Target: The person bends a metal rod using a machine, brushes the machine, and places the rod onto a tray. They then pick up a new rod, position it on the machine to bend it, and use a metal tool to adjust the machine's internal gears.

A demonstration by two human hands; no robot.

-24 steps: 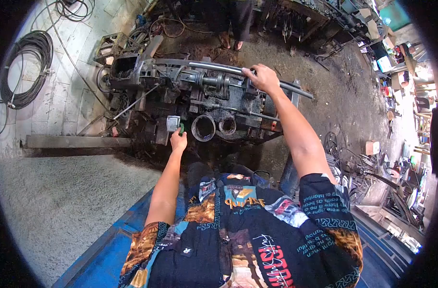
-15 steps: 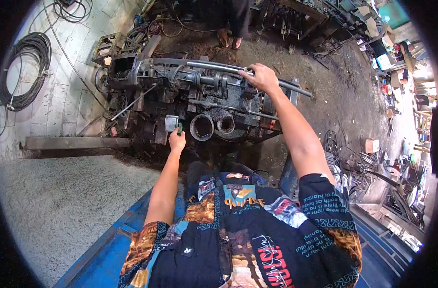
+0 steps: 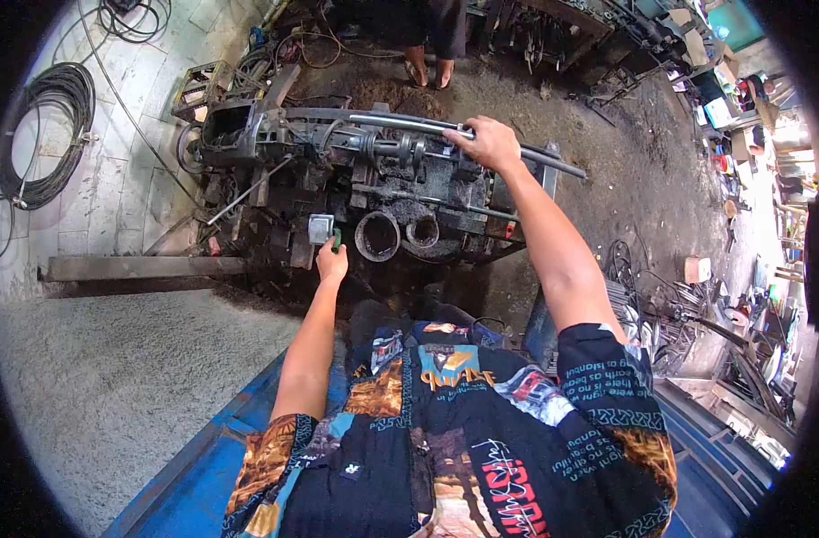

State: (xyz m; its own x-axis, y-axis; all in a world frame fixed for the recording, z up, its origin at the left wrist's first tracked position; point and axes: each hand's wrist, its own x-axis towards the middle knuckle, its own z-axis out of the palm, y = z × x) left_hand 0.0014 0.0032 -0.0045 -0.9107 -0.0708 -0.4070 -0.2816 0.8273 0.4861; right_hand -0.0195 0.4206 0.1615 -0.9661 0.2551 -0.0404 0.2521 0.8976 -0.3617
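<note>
- The left hand (image 3: pixel 332 262) is nearly closed, its fingers pinching a small green handle (image 3: pixel 337 238).
- Right beside that handle sits a pale grey, squarish block (image 3: pixel 321 229) with a smooth face; whether the two are joined is unclear.
- The right hand (image 3: pixel 492 143) is curled narrow over a long, round, shiny metal bar (image 3: pixel 400 121), which lies along the far side of a dark, greasy machine (image 3: pixel 396 170).
- Metal also extends beyond the right hand; whether it is the same piece cannot be told.
- Two open rings (image 3: pixel 361 244) with pale, worn rims face up on the machine's near side, one larger, both dark inside.
- At its left end is a boxy metal housing (image 3: pixel 248 145), open and shadowed within.
- Behind that stands a slatted crate (image 3: pixel 191 113); its contents are too small to identify.
- Black cable (image 3: pixel 87 112) lies coiled on pale tiles (image 3: pixel 113 193).
</note>
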